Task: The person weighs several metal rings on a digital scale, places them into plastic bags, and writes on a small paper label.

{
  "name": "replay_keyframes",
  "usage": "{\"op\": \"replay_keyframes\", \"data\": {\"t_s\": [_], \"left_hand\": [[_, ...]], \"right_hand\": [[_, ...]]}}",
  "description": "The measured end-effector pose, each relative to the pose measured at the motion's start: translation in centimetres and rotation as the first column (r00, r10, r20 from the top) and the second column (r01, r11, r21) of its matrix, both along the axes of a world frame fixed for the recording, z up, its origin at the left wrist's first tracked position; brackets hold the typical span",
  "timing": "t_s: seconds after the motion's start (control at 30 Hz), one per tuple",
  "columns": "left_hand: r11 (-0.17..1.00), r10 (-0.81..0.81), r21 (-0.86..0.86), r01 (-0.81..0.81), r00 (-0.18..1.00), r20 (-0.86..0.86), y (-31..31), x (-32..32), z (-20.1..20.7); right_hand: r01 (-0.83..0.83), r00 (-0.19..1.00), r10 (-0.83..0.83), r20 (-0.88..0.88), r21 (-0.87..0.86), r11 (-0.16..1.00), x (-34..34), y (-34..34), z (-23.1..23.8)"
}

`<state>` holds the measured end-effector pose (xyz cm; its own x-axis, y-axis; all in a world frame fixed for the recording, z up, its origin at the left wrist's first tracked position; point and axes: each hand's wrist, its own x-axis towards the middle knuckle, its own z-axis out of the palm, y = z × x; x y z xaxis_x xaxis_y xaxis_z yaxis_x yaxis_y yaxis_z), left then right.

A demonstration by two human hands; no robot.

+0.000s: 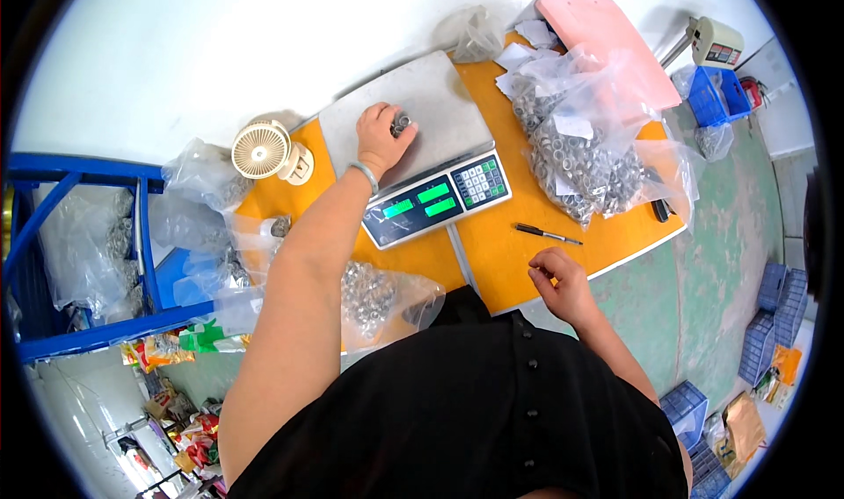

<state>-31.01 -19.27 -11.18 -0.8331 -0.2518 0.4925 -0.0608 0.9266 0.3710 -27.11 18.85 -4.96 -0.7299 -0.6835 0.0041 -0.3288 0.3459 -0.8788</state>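
My left hand is over the steel pan of a counting scale, fingers curled round a small cluster of metal rings. The scale's front panel has a lit green display and a keypad. My right hand hovers at the table's front edge, fingers loosely curled in, with nothing visible in it. Nearest to it lies a black pen. To the right of the scale, a big clear plastic bag full of metal rings lies spread open.
A small cream fan stands left of the scale. Bags of small metal parts lie under my left forearm. A blue rack borders the left side. At the back right are a pink sheet and a blue basket.
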Motion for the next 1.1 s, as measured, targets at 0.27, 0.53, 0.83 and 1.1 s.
{"op": "replay_keyframes", "data": {"t_s": [0.27, 0.53, 0.83, 1.1], "left_hand": [[0.990, 0.119, 0.080, -0.116, 0.992, -0.037, -1.3, 3.4, 3.1], [0.959, 0.063, 0.273, -0.079, 0.996, 0.067, 3.1, 16.2, 5.9], [0.927, -0.174, 0.374, 0.029, 0.917, 0.359, 13.3, 26.8, 11.1], [0.932, 0.061, 0.283, -0.226, 0.867, 0.495, 14.1, 30.3, 11.4]], "right_hand": [[-0.025, 0.999, 0.024, 0.027, 0.014, 1.000, 0.6, -0.5, -0.5], [-0.168, 0.986, 0.163, 0.041, 0.182, 0.969, 1.3, -1.0, -3.6], [-0.421, 0.906, 0.376, 0.193, 0.499, 0.758, 1.8, -2.4, -8.4], [-0.316, 0.917, 0.399, 0.027, 0.658, 0.683, -0.3, -6.2, -7.9]]}}
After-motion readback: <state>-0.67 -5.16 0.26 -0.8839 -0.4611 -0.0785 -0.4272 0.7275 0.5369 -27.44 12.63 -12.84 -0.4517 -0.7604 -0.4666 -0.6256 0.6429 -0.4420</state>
